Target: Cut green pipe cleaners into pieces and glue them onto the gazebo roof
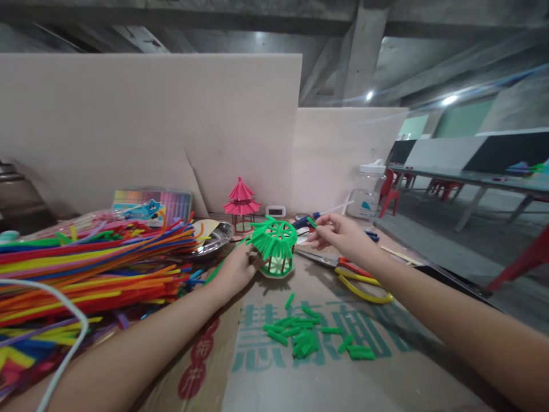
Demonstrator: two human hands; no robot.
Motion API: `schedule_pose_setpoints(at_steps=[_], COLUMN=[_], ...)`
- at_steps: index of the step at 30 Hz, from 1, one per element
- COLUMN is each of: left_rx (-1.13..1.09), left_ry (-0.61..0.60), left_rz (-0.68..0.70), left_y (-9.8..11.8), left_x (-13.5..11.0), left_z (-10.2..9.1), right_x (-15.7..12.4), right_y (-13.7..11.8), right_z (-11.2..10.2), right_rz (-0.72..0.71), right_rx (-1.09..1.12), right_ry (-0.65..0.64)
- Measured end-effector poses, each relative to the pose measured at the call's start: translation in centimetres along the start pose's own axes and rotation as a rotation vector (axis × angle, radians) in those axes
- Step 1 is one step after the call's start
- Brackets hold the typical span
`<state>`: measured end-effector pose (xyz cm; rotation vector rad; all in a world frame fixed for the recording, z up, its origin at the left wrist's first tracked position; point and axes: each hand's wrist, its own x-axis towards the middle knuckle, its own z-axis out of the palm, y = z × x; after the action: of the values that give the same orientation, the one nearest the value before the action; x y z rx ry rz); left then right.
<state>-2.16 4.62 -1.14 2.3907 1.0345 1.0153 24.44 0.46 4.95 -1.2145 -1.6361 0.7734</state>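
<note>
A green pavilion model [277, 246] was between two hands near the middle of the cardboard-covered surface [266, 392].

The left hand [237, 269] was closed on the model's left side, its fingertips partly hidden; the right hand [337, 233] pinched a short green stick [312, 223] between thumb and fingers. The model looked light, with a fuzzy roof that would probably bend under pressure and thin posts likely to be fragile, so the flat base seemed the safest hold. Loose green pieces [305, 343] lay in front. Behind, a clear lidded bottle [366, 191] stood to the right, its contents impossible to make out; a case [134, 213] to the left held coloured pens [179, 207], and a shiny dish [223, 232] beside it had a pale yellow sheet [205, 232] at its edge.
</note>
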Motion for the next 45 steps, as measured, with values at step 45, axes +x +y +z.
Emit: schedule_pose_setpoints(at_steps=[45], left_rx=[0.401], left_ry=[-0.241], left_rz=[-0.174], left_y=[9.1], left_x=[0.0], left_z=[-8.8], right_x=[-5.4], right_y=[-6.6], right_z=[1.2], right_rz=[-0.281], right_rx=[0.019], right_ry=[0.015])
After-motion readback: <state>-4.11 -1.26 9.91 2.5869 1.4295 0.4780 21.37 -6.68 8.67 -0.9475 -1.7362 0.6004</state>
